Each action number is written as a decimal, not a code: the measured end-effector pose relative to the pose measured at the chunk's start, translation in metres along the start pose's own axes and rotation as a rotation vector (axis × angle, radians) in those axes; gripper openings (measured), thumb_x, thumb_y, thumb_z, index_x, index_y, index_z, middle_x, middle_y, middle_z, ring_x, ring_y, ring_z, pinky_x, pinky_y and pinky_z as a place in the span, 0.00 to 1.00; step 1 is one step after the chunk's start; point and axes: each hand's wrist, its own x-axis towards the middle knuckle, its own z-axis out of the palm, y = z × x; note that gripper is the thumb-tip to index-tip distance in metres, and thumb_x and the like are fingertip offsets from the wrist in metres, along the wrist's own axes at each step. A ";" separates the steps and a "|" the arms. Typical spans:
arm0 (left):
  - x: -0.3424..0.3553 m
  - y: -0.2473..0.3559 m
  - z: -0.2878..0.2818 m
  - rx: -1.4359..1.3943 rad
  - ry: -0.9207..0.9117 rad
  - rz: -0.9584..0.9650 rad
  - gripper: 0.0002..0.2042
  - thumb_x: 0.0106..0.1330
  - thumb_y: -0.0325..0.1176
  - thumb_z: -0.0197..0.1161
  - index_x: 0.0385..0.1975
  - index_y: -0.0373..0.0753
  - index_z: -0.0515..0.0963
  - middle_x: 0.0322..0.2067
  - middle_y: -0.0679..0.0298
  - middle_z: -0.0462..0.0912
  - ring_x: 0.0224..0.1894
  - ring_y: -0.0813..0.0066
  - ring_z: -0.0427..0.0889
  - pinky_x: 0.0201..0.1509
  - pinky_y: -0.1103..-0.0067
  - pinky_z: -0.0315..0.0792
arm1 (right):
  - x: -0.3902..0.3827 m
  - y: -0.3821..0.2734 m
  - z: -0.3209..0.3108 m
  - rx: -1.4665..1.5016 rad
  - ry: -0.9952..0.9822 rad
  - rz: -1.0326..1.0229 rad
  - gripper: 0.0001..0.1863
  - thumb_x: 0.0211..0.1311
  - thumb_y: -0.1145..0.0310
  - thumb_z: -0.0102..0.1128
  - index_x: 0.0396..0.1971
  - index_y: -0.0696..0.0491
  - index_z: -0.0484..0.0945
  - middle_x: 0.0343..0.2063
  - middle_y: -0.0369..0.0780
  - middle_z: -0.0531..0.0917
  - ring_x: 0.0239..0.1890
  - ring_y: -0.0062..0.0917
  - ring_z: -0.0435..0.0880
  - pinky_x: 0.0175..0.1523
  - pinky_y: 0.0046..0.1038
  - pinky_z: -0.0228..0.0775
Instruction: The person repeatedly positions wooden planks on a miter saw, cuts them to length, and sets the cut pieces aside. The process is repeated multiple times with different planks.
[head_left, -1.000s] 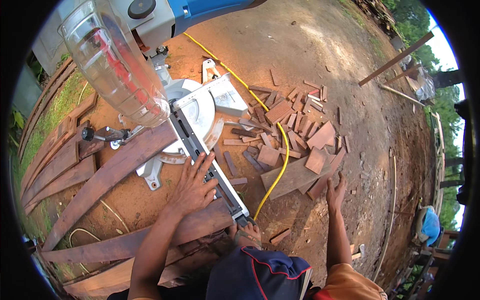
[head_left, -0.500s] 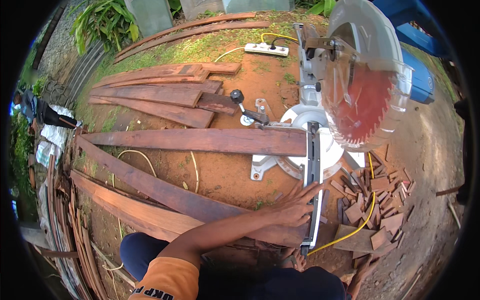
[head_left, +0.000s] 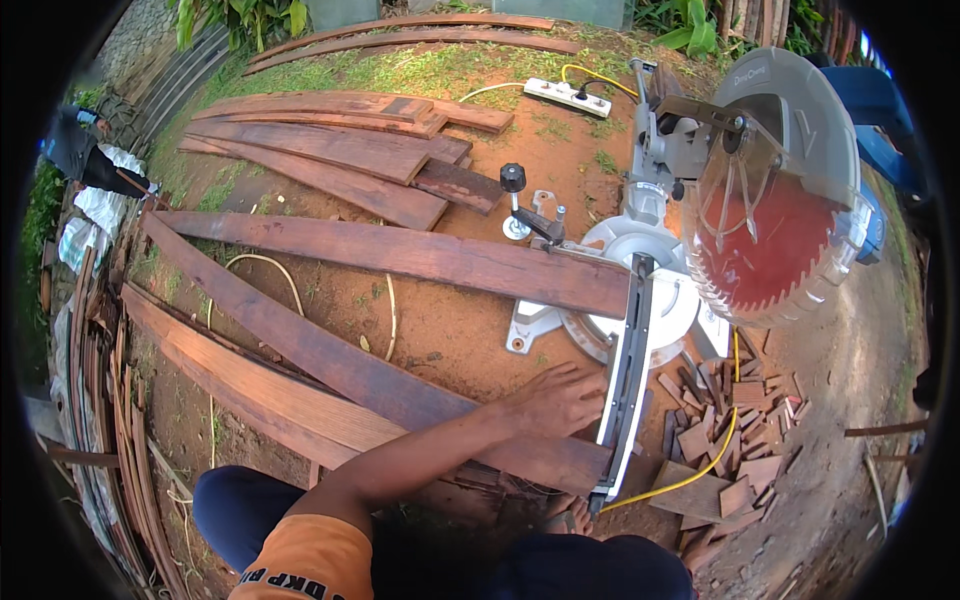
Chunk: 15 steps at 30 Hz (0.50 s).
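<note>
My left hand point(head_left: 555, 402) reaches in from the lower left in an orange sleeve, its fingers stretched out and holding nothing. Its fingertips are beside the slotted black-and-silver bar point(head_left: 628, 385) of a mitre saw point(head_left: 765, 190); whether they touch it I cannot tell. The saw's toothed blade is raised behind a clear guard. One dark wooden board point(head_left: 420, 252) lies across the saw's base, its right end at the bar. A second board point(head_left: 300, 335) runs under my forearm, its right end near the bar's near end. My right hand is out of sight.
Beyond the saw base lie stacked boards point(head_left: 330, 145) and a white power strip point(head_left: 567, 97). Wood offcuts point(head_left: 720, 440) are heaped at the right, with a yellow cable point(head_left: 700, 475) across them. More planks point(head_left: 250, 375) lie at the left. Another person point(head_left: 90, 150) stands far left.
My left hand has drawn back leftward off the slotted bar, its fingers less spread. The view has shifted, so the saw appears lower and further right.
</note>
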 end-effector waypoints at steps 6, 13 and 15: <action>-0.063 -0.078 -0.132 0.313 -0.121 -0.524 0.09 0.69 0.37 0.68 0.34 0.38 0.83 0.33 0.57 0.85 0.40 0.50 0.87 0.45 0.56 0.80 | -0.013 -0.042 0.002 0.027 0.074 -0.040 0.42 0.80 0.49 0.54 0.74 0.72 0.58 0.72 0.66 0.65 0.75 0.57 0.65 0.79 0.44 0.55; -0.114 -0.080 -0.292 0.621 -0.470 -0.633 0.10 0.67 0.37 0.68 0.40 0.38 0.83 0.41 0.55 0.85 0.48 0.50 0.86 0.54 0.57 0.79 | -0.148 -0.201 0.040 0.418 -0.090 -0.432 0.38 0.80 0.47 0.53 0.70 0.66 0.61 0.67 0.61 0.67 0.69 0.52 0.67 0.75 0.43 0.58; -0.132 -0.063 -0.338 0.706 -0.494 -0.686 0.10 0.67 0.37 0.67 0.41 0.38 0.83 0.43 0.55 0.84 0.50 0.51 0.86 0.57 0.58 0.78 | -0.215 -0.247 0.056 0.599 -0.458 -0.374 0.37 0.80 0.47 0.53 0.69 0.65 0.62 0.65 0.60 0.67 0.67 0.50 0.67 0.74 0.43 0.58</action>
